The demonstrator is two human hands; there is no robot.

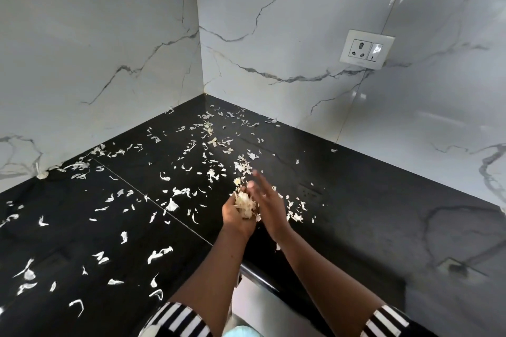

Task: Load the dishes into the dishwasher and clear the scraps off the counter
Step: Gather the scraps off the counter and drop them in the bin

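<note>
Head view is showing both hands working close together, down and to the left of the wall socket, near the front edge of the black worktop. The left hand is facing palm up and curling its fingers round a clump of scraps, pale papery peelings, so it is serving as the collecting bowl. It is sitting low against the surface, which I judge is letting bits slide in rather than drop. The right hand is standing just beside it on the socket's side, fingers straight and gripping nothing. It is blurred, with its edge toward the clump, which is looking like a sweeping stroke feeding peelings into the cupped palm. Loose scraps are lying thin and flat across the worktop, from the wall corner left of the socket out to the area farthest from it. A smaller scatter is lying between the hands and the socket's side. Being so light, they are probably easier to gather by sweeping than by pinching one at a time, and a quick stroke is risking flicking some away. Most of the clearing is looking undone. Neither dishes nor dishwasher are showing. Striped sleeves are framing the bottom edge, well apart from the socket.
</note>
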